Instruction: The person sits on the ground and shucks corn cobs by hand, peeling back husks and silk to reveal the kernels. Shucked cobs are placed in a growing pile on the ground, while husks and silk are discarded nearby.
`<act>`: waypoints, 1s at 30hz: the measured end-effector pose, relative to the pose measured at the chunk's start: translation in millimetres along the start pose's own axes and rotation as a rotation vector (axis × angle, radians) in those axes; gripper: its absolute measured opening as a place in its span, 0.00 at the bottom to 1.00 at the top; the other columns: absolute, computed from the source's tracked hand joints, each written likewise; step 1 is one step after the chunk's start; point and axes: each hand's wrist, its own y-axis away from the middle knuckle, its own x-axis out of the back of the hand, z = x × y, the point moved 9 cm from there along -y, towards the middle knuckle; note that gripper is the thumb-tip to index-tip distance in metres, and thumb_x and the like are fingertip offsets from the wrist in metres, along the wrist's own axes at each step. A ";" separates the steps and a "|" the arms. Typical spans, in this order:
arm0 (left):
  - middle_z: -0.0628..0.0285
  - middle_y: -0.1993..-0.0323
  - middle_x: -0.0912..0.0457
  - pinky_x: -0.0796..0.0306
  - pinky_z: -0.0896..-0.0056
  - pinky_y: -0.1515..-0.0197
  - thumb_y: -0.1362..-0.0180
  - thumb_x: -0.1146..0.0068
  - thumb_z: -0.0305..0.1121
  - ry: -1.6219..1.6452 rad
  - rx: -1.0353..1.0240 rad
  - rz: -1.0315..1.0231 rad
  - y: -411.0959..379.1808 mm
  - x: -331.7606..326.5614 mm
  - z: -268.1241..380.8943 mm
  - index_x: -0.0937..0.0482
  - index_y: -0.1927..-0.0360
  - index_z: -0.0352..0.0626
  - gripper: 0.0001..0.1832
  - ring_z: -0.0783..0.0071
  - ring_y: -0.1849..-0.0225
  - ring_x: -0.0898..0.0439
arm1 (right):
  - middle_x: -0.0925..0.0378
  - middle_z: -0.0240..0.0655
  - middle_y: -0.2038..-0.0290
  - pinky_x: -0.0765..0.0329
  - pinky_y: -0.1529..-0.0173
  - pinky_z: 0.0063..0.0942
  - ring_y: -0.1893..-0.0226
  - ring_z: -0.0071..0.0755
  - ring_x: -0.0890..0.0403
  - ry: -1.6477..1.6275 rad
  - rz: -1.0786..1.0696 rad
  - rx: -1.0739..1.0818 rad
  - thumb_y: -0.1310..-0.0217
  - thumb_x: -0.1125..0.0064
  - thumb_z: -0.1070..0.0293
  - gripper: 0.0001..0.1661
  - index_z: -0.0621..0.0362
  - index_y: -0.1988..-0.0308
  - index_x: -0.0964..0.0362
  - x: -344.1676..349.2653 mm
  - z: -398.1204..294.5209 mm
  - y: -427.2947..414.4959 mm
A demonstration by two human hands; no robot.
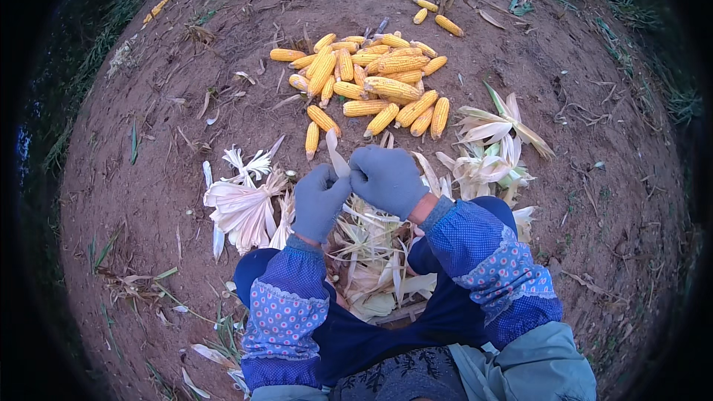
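In grey gloves, my two hands meet in front of my knees. A pale strip of corn husk sticks up between them, pinched by my left hand and my right hand. Its lower end is hidden by the fingers. Just beyond my hands lies a heap of husked yellow corn cobs on bare soil. Beneath my wrists, between my legs, is a loose pile of torn husks. Left of my left hand are gathered bunches of pale husk, some fanned out.
To the right of my right hand lie more husk bunches, partly green. A few stray cobs rest beyond the heap, near a dark tool-like object, partly hidden. Loose leaves and stalks litter the soil at lower left.
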 end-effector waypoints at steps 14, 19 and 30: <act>0.68 0.86 0.30 0.42 0.81 0.85 0.50 0.43 0.29 0.269 0.147 0.044 14.0 17.0 8.6 0.27 0.78 0.40 0.07 0.82 0.88 0.34 | 0.26 0.40 0.77 0.27 0.71 0.39 0.76 0.44 0.22 0.219 0.448 -0.235 0.50 0.44 0.66 0.06 0.56 0.75 0.30 94.9 74.5 -8.0; 0.64 0.85 0.27 0.39 0.79 0.84 0.49 0.42 0.31 0.289 0.166 0.112 11.8 37.7 -2.6 0.27 0.78 0.39 0.09 0.79 0.88 0.32 | 0.24 0.39 0.77 0.27 0.69 0.38 0.75 0.44 0.22 0.179 0.574 -0.360 0.50 0.44 0.68 0.05 0.55 0.75 0.29 135.0 109.7 4.1; 0.62 0.80 0.23 0.32 0.79 0.79 0.47 0.43 0.33 0.194 0.202 -0.091 11.2 5.6 0.0 0.24 0.70 0.35 0.10 0.78 0.82 0.25 | 0.21 0.38 0.69 0.25 0.61 0.34 0.69 0.42 0.20 -0.414 -0.282 -0.042 0.48 0.42 0.55 0.15 0.52 0.63 0.24 1.8 23.3 -4.3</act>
